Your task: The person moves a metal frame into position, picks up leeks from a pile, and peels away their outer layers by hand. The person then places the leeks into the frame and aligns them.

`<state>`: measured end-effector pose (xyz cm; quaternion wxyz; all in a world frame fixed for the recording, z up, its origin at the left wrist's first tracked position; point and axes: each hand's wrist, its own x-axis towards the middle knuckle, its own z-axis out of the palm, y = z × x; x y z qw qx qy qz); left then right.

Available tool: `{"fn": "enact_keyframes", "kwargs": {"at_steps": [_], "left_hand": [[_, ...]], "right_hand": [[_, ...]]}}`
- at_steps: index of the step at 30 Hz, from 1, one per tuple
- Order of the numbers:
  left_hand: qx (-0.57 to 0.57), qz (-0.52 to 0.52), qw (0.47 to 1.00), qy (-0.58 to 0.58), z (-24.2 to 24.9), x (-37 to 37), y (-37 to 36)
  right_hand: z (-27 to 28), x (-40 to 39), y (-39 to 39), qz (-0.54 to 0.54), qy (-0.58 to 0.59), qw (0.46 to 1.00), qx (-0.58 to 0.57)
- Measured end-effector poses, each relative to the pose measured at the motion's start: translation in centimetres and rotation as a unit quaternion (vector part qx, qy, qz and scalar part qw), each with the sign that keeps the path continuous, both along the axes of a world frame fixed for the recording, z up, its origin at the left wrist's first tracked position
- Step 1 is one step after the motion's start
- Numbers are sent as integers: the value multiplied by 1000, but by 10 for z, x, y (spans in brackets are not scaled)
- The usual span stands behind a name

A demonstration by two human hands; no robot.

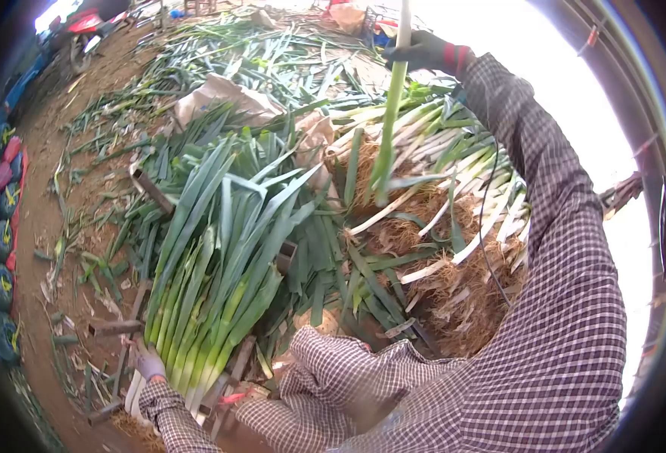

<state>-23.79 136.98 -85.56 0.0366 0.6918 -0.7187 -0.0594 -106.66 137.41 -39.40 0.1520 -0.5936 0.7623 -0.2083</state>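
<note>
My right hand (427, 54), in a dark glove with a red cuff, is raised at the upper right and closed around a single leek (395, 98). This leek hangs nearly upright, green leaves downward. At the lower left, my left hand (150, 364) wears a pale glove and lies over the left edge of a leek bundle (208, 302), its fingers curled round the stalks and partly hidden. The bundle lies in a metal frame (114, 328), green tops pointing away from me and white ends near my left forearm. A red strip (233, 398) is beside the frame.
A pile of leeks (423, 143) with roots and white stalks lies on my right. Cut green leaves (219, 57) cover the ground ahead, with a pale sack (223, 98) among them. Bagged bundles (2, 249) line the far left. A thin dark cord (485, 226) hangs by my right arm.
</note>
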Motion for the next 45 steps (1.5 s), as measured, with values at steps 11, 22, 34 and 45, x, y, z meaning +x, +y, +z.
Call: {"fn": "enact_keyframes", "kwargs": {"at_steps": [11, 22, 34, 45], "left_hand": [[-96, 0, 995, 2, -8, -12, 13], [-127, 55, 986, 94, 25, -42, 26], [-136, 115, 981, 72, 30, -54, 37], [-122, 128, 977, 116, 48, -53, 39]], "right_hand": [[44, 207, -83, 142, -37, 984, 97], [-111, 456, -134, 485, 315, 796, -175], [-323, 639, -84, 492, 270, 818, -126], [-350, 572, -101, 474, 222, 851, 42]]}}
